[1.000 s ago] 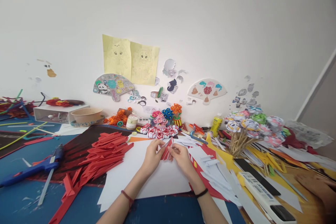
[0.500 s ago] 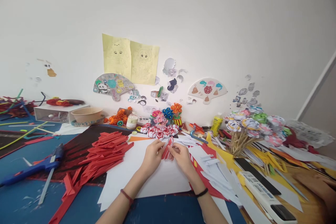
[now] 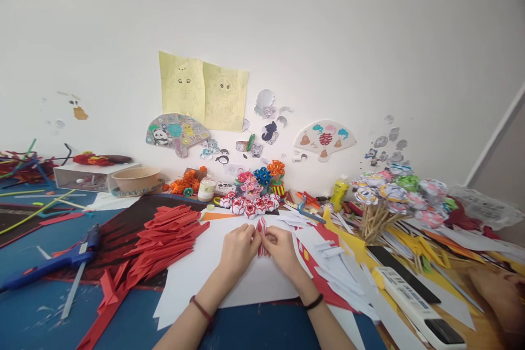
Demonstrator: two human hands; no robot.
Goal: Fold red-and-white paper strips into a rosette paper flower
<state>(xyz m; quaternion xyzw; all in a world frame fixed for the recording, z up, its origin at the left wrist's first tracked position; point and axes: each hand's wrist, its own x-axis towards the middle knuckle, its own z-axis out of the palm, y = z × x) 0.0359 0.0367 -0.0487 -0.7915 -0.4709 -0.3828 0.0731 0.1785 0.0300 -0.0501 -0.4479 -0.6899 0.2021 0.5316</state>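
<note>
Both my hands meet over white paper sheets (image 3: 241,284) in the middle of the table. My left hand (image 3: 240,246) is closed, pinching the left side of a small red-and-white folded paper piece (image 3: 261,225). On its other side, my right hand (image 3: 281,246) grips it between thumb and fingers. The piece stands roughly upright, its lower part partly hidden by my fingers. Just beyond it sits a row of red-and-white folded paper flowers (image 3: 250,206). A heap of folded red paper strips (image 3: 168,235) lies left of my hands, and white paper strips (image 3: 332,262) lie to the right.
A blue glue gun (image 3: 77,254) rests at the left. To the right are a black phone (image 3: 404,273), a white power strip (image 3: 418,306) and a bunch of paper flowers on sticks (image 3: 381,197). Another person's hand (image 3: 496,290) shows at the right edge.
My left hand has rolled over and its fingers have curled in closer to my right hand. The red-and-white paper piece looks narrower and more upright between them.
</note>
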